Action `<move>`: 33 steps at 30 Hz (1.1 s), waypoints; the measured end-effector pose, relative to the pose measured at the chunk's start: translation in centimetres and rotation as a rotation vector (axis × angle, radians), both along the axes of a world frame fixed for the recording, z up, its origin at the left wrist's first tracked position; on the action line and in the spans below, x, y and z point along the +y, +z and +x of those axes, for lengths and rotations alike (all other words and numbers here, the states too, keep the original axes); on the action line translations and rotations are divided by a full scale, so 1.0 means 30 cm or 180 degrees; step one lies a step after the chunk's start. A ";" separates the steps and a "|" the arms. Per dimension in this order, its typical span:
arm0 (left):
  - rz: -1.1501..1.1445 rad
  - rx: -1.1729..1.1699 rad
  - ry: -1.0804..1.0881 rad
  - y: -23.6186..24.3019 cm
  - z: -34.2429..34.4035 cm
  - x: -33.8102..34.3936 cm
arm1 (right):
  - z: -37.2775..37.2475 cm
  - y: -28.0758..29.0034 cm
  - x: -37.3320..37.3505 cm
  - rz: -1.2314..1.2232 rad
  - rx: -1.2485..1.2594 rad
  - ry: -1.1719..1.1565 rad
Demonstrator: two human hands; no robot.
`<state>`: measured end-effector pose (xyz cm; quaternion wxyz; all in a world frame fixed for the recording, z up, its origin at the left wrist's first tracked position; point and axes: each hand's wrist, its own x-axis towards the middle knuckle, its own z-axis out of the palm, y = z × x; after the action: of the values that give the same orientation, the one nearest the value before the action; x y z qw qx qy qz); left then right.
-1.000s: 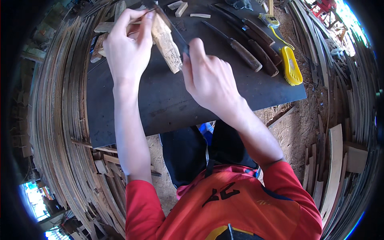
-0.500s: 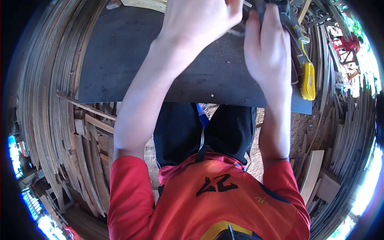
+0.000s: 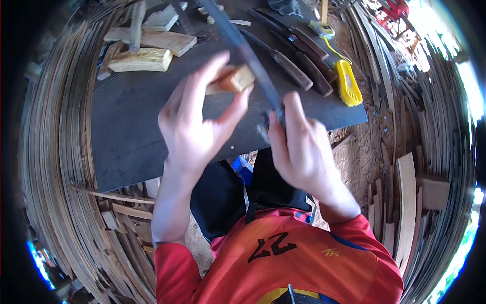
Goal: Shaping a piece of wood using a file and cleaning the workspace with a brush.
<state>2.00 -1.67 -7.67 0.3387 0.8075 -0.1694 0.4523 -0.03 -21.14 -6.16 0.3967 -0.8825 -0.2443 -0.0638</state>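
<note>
My left hand (image 3: 190,121) pinches a small wooden block (image 3: 240,79), brown on its sides and paler at the end, between thumb and fingers. My right hand (image 3: 306,147) is closed around the near end of a long, narrow, dark metal blade (image 3: 248,55). The blade slants up and away to the left, past the end of the block. Motion blur hides whether the two touch, and also whether the blade is a knife or a file. Both hands are above the near part of a dark tabletop (image 3: 136,131).
Several knives with wooden handles (image 3: 293,71) lie on the right of the table, beside a yellow brush (image 3: 347,83) and a tape measure (image 3: 323,29). Cut wood pieces (image 3: 140,60) cover the far left. Stacked wooden strips (image 3: 55,126) flank both sides.
Both hands have come back toward my body from the table's far side, bringing the block and blade into sight. The view has shifted, showing more of the table's far side.
</note>
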 end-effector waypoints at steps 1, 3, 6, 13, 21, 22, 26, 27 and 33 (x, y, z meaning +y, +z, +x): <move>0.0225 -0.0056 0.0024 -0.008 -0.019 -0.003 | -0.028 -0.025 -0.012 0.0033 -0.0022 0.0026; 0.0472 -0.0083 0.0026 -0.015 -0.039 -0.005 | -0.057 -0.044 -0.030 -0.0020 -0.0082 -0.0030; 0.0859 -0.0153 -0.0037 -0.014 -0.054 -0.004 | -0.068 -0.050 -0.033 -0.0035 -0.0083 -0.0069; 0.1123 -0.0200 0.0352 0.045 0.007 0.025 | -0.015 0.012 0.030 -0.0206 -0.0350 -0.0150; 0.1315 -0.0538 0.0151 0.027 0.029 -0.003 | -0.018 0.045 -0.010 -0.0298 -0.0186 -0.0298; 0.1371 -0.0593 0.0117 0.027 0.040 0.004 | -0.014 0.042 -0.002 -0.0203 -0.0255 -0.0293; 0.1309 -0.0363 0.0258 0.044 0.083 0.009 | -0.023 0.016 0.008 -0.0039 -0.0182 -0.0492; 0.1231 -0.0245 0.0395 0.053 0.095 0.014 | -0.038 0.010 0.005 -0.0045 -0.0177 -0.0503; 0.1352 -0.0304 0.0027 0.040 0.070 -0.014 | -0.048 0.026 -0.036 -0.0037 -0.0201 -0.0410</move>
<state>4.10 -2.10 -6.47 0.1507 0.8390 -0.2734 0.4456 -1.45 -22.23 -5.37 0.3788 -0.8962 -0.1999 -0.1156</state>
